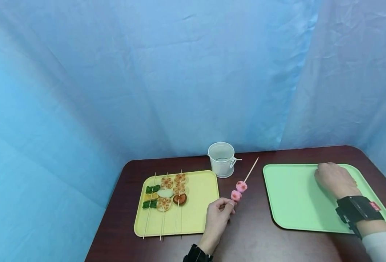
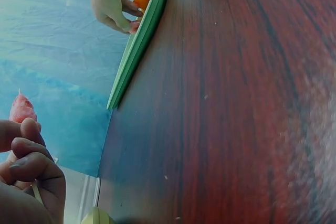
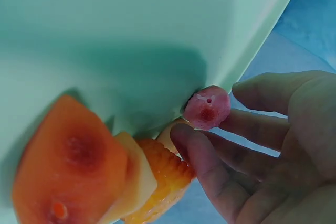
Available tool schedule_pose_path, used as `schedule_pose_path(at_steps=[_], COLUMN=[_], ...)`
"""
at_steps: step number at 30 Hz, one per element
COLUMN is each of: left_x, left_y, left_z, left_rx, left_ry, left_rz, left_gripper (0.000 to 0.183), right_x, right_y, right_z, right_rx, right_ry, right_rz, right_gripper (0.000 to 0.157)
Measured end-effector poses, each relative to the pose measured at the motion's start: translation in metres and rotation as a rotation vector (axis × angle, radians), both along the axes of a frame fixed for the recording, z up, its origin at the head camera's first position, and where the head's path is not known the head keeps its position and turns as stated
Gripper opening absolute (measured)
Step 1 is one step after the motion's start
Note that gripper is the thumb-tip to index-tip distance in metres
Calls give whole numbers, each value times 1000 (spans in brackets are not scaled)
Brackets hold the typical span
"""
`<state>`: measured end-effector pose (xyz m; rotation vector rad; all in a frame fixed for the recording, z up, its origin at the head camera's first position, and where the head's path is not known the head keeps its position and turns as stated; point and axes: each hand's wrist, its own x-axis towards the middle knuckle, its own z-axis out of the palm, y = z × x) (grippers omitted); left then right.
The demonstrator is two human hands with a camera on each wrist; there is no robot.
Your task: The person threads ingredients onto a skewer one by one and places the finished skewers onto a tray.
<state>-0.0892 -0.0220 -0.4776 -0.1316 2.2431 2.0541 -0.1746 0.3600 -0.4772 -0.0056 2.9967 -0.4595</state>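
My left hand (image 1: 218, 218) pinches a wooden skewer (image 1: 252, 168) threaded with two pink food pieces (image 1: 241, 186), its bare tip slanting up and to the right. In the left wrist view, curled fingers (image 2: 37, 166) hold the stick below a pink piece (image 2: 23, 108). My right hand (image 1: 337, 179) reaches down over the green tray (image 1: 294, 196). Seen from the right wrist, its fingertips close around a loose pink piece (image 3: 207, 107) with a small hole in it. Beside that piece lie a yellow-orange piece (image 3: 163, 182), a pale slice (image 3: 131, 177) and an orange piece (image 3: 68, 161).
A yellow tray (image 1: 201, 203) on the left bears several loaded skewers (image 1: 164, 194) with green, white and brown pieces. Between the trays at the back stands a small white bucket (image 1: 221, 160) with a stick end over its rim. Blue cloth (image 1: 193, 72) hangs behind the dark table (image 1: 245, 236).
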Motion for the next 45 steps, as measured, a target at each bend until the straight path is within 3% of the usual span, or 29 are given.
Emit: schedule_pose_path(at_steps=[2, 5, 13, 22, 28, 35, 40, 45], left_x=[3, 4, -4, -7, -7, -5, -6, -5], left_y=[0, 1, -2, -3, -5, -7, -7, -7], left_z=[9, 11, -16, -15, -17, -16, -16, -16], left_rx=[0, -1, 3, -27, -27, -14, -13, -6], left_ry=[2, 6, -6, 12, 36, 34, 32, 40], left_rz=[0, 1, -13, -54, -49, -46, -51, -49], left_gripper=[14, 14, 20, 26, 24, 24, 25, 24], right_x=[0, 0, -1, 8, 12, 21, 25, 29], right_y=[1, 0, -2, 4, -2, -16, -26, -37], right_z=[-1, -4, -8, -11, -9, 0, 3, 7], right_rx=[-8, 0, 6, -48, -100, -152, -161, -185], right_ry=[14, 55, 95, 142, 245, 295, 375, 435], right_rz=[7, 36, 67, 48, 22, -21, -2, -21], right_gripper=[23, 23, 15, 17, 8, 17, 16, 32])
